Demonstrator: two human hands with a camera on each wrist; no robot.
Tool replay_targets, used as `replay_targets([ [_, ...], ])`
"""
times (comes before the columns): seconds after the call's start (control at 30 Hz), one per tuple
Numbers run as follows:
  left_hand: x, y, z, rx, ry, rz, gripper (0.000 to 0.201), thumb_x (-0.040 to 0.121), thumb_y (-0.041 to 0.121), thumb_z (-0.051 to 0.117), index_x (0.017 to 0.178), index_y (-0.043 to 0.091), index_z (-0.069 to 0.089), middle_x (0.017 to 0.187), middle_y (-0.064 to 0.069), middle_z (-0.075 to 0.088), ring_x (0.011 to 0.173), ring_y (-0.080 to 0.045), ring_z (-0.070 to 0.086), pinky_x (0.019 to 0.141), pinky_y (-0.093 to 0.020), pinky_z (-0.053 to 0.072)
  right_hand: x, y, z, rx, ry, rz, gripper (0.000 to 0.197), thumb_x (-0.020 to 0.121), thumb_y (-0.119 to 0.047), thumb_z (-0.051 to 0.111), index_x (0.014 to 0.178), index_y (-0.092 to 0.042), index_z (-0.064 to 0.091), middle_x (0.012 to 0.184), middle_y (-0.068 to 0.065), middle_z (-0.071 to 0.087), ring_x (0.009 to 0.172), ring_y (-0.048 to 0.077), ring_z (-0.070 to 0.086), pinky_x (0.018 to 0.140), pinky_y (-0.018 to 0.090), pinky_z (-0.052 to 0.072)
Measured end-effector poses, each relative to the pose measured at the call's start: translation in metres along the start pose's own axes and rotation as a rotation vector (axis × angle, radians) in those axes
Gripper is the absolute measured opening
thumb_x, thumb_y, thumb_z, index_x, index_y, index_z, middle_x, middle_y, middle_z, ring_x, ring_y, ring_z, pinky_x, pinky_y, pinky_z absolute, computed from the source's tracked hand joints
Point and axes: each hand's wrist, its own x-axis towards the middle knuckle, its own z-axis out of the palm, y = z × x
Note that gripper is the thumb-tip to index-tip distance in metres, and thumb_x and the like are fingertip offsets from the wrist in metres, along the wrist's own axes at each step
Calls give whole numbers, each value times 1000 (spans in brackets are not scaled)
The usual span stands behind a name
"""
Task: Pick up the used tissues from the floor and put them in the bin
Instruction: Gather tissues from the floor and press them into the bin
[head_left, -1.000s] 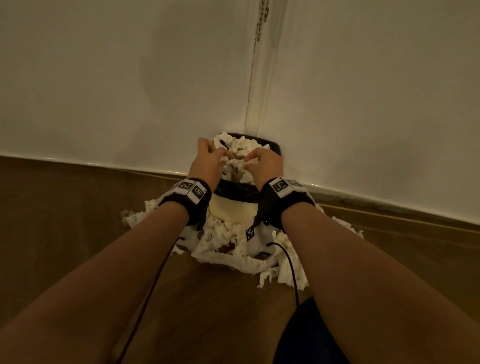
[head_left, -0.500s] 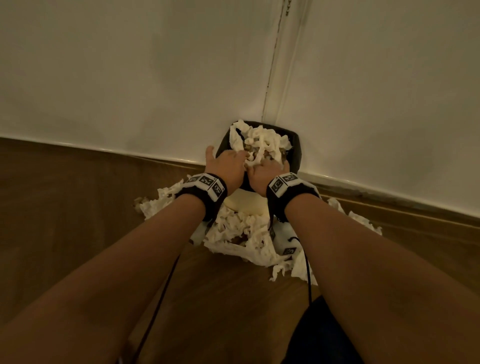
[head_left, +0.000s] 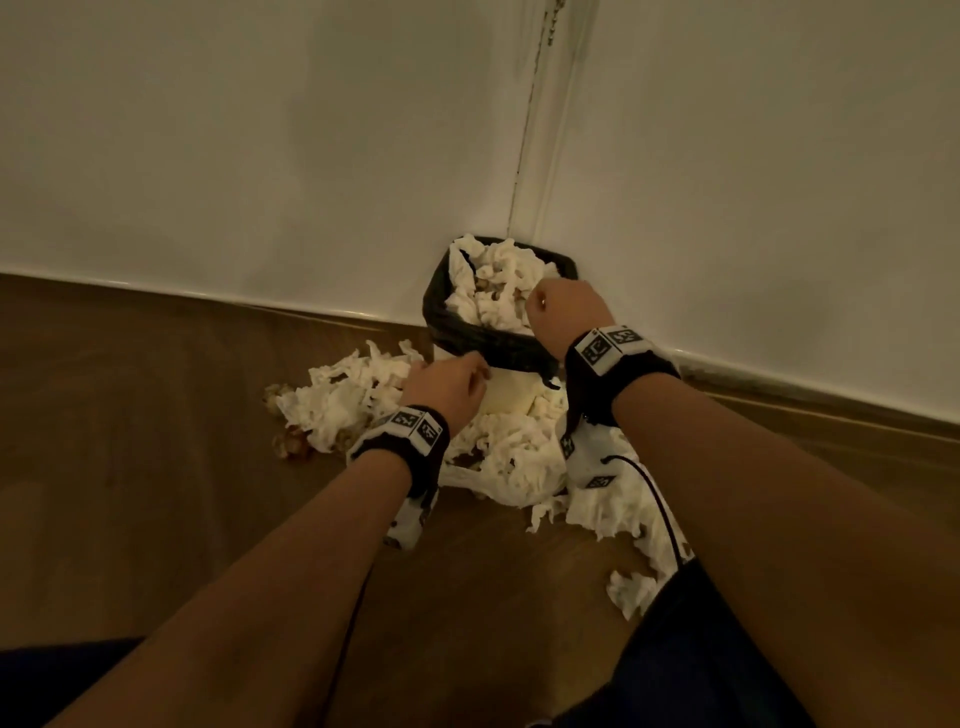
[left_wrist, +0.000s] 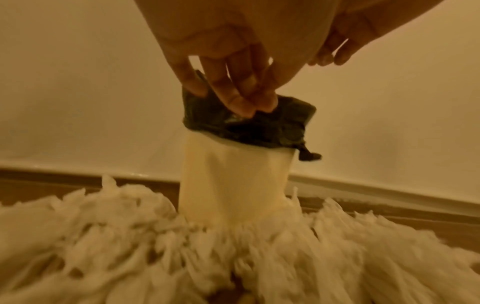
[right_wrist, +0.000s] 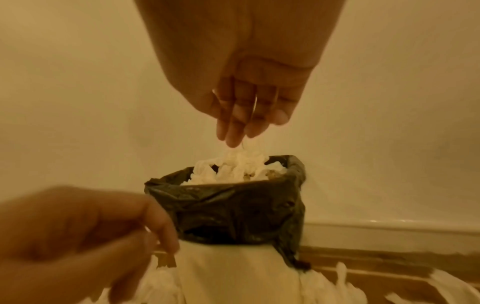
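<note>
A cream bin (head_left: 511, 396) with a black liner (head_left: 493, 345) stands in the wall corner, heaped with white tissues (head_left: 498, 291). Many more crumpled tissues (head_left: 343, 400) lie on the wooden floor in front of it and to both sides. My right hand (head_left: 563, 306) hovers over the bin's near right rim. In the right wrist view its fingers (right_wrist: 233, 131) point straight down just above the tissue heap (right_wrist: 239, 166) and hold nothing. My left hand (head_left: 452, 382) is lower, in front of the bin. Its fingers (left_wrist: 241, 98) hang loosely before the liner (left_wrist: 259, 127), above the floor tissues (left_wrist: 130, 236).
Two white walls meet behind the bin, with a pale baseboard (head_left: 779, 374) along the floor. Brown scraps (head_left: 291, 441) lie at the left end of the tissue pile. Dark clothing (head_left: 691, 649) and a black cable (head_left: 660, 499) are at the lower right.
Both hands were together on the tissue heap in the bin. The left hand has dropped down in front of the bin; the right has lifted and shifted to the bin's right rim.
</note>
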Motion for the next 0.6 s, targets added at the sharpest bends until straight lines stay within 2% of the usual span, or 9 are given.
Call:
replay_targets([
  [0.1,-12,9,32,-59,-208,-70,21,92,23,46,108,21,58,105,-5,64,94,-24,60,80,-32,49,-21,13,10,30,-133,100,28,95,-22,44,89,-3,64,88,13,64,85,29,63,66,29,44],
  [0.2,-27,12,64,20,-326,-89,21,91,23,48,110,22,58,116,-7,58,105,-24,55,88,-36,48,-36,30,35,74,-295,218,21,94,-17,46,90,-6,64,93,12,69,84,26,67,78,36,56],
  [0.27,-38,9,81,83,-310,-142,23,89,28,53,112,24,53,125,-7,50,116,-26,46,94,-39,44,-49,43,55,63,-333,274,18,93,-15,46,93,-8,63,99,11,68,91,26,66,81,36,56],
  [0.37,-55,6,93,0,-212,-424,49,82,40,62,122,25,39,141,-8,26,131,-33,23,102,-48,33,-72,62,88,67,-388,362,21,92,-15,49,102,-3,64,101,14,63,99,29,62,74,29,48],
  [0.43,-62,4,98,-135,-200,-583,63,77,44,65,127,29,31,146,-9,11,135,-36,11,105,-54,28,-84,69,106,89,-460,427,24,92,-15,51,109,-1,62,112,16,62,104,31,60,78,31,48],
  [0.47,-65,3,101,-174,-210,-616,64,76,46,64,128,31,29,146,-8,7,135,-37,10,105,-56,28,-88,70,112,92,-497,461,28,92,-17,53,114,-2,60,119,16,59,108,33,58,85,33,50],
  [0.5,-67,2,104,-177,-224,-616,63,76,48,64,127,33,30,145,-7,7,134,-37,11,103,-56,29,-92,70,117,88,-536,491,34,90,-19,57,120,-3,57,125,16,56,113,35,55,91,40,50],
  [0.53,-68,1,107,-153,-232,-592,61,75,50,65,125,34,33,144,-7,9,132,-37,14,101,-55,32,-95,71,122,82,-575,508,42,88,-23,60,126,-6,53,130,16,52,116,37,53,94,48,49],
  [0.6,-70,-1,114,-91,-237,-547,58,74,53,65,122,35,37,140,-7,14,127,-36,21,96,-52,36,-100,71,130,82,-662,518,51,90,-32,57,135,-11,46,139,15,45,122,40,47,96,54,46],
])
